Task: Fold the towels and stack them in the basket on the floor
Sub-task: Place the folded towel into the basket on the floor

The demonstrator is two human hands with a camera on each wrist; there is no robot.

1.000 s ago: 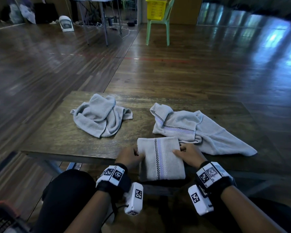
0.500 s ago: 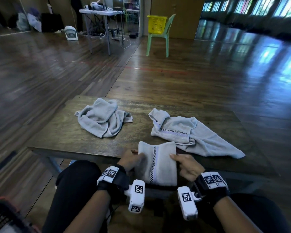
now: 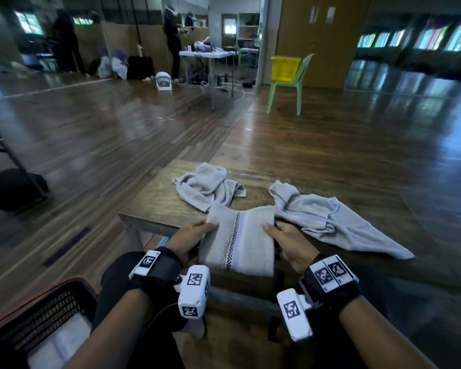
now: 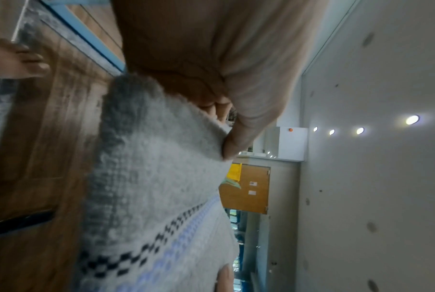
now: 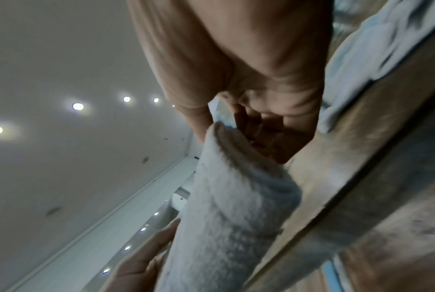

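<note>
A folded grey towel (image 3: 240, 241) with a checkered and lilac stripe is held up over the near edge of the wooden table (image 3: 155, 206). My left hand (image 3: 194, 235) grips its left side, thumb on top, and the towel (image 4: 156, 177) fills the left wrist view. My right hand (image 3: 285, 238) grips its right side, where the folded layers (image 5: 236, 207) show edge-on. Two crumpled grey towels lie on the table, one at the back left (image 3: 208, 186) and one at the right (image 3: 336, 222). The dark basket (image 3: 45, 315) stands on the floor at my lower left.
My knees sit under the table's near edge. A green chair (image 3: 288, 83) carrying a yellow basket (image 3: 284, 67) stands far ahead. A white folding table (image 3: 208, 54) and people are at the back. A dark stand (image 3: 8, 182) is at the left.
Both hands have lifted the folded towel off the table and drawn it toward me. The head view has tilted up and swung left, bringing the floor basket further into view.
</note>
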